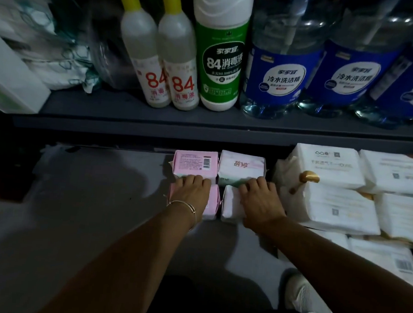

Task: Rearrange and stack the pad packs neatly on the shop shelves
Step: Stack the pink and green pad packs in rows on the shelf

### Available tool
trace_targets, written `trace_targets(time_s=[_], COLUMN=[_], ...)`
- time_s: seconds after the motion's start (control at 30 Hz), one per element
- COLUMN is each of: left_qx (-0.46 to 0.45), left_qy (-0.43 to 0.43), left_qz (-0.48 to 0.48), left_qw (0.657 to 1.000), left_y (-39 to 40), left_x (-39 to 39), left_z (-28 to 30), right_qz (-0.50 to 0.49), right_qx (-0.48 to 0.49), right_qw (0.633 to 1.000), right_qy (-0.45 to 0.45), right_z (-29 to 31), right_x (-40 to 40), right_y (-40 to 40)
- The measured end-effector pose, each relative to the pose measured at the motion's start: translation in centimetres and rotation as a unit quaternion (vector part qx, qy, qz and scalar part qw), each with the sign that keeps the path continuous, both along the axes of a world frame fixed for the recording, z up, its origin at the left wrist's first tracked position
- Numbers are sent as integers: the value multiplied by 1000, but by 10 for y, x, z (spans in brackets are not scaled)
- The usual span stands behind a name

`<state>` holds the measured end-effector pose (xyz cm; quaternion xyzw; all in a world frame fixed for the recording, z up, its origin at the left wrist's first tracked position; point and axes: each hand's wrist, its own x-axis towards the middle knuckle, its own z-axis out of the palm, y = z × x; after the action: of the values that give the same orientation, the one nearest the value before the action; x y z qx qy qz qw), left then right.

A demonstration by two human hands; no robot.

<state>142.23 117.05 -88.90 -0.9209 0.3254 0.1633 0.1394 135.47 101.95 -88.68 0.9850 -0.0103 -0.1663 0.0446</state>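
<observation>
My left hand (pixel 193 192) lies flat, fingers together, palm down on the front pink pad pack (pixel 210 203); right hand (pixel 261 201) does the same on the front white pad pack (pixel 230 205). No pinch or lift, just pressing, fingertips reaching each pack's far edge. I judge I'm holding them like this to square them up tight against the back row. Thin bracelet (pixel 185 206) on my left wrist.

Behind, centre of frame: back pink pack (pixel 195 163), barcode side up, and back white pack (pixel 241 167), pink lettering up, side by side and touching. All four are soft plastic-wrapped pillows with crimped ends; they will squash and slide easily on the smooth grey lower shelf (pixel 88 184).

Right of frame: stacked white tissue packs (pixel 331 206), just beside my right hand. Upper frame: hard plastic bottles, a green disinfectant bottle (pixel 219 59) and blue-labelled detergent jugs (pixel 280 71), well apart from the pads.
</observation>
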Motion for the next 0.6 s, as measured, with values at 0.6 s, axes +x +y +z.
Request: trace_targets(time_s=[0.6], left_qx=[-210], left_qy=[212], left_qz=[107], left_qw=[948], left_y=[25], left_x=[58], left_z=[298], right_qz=[-70], right_qx=[324], right_qw=[940], right_qy=[-77], right_z=[284], right_x=[19], right_y=[-22])
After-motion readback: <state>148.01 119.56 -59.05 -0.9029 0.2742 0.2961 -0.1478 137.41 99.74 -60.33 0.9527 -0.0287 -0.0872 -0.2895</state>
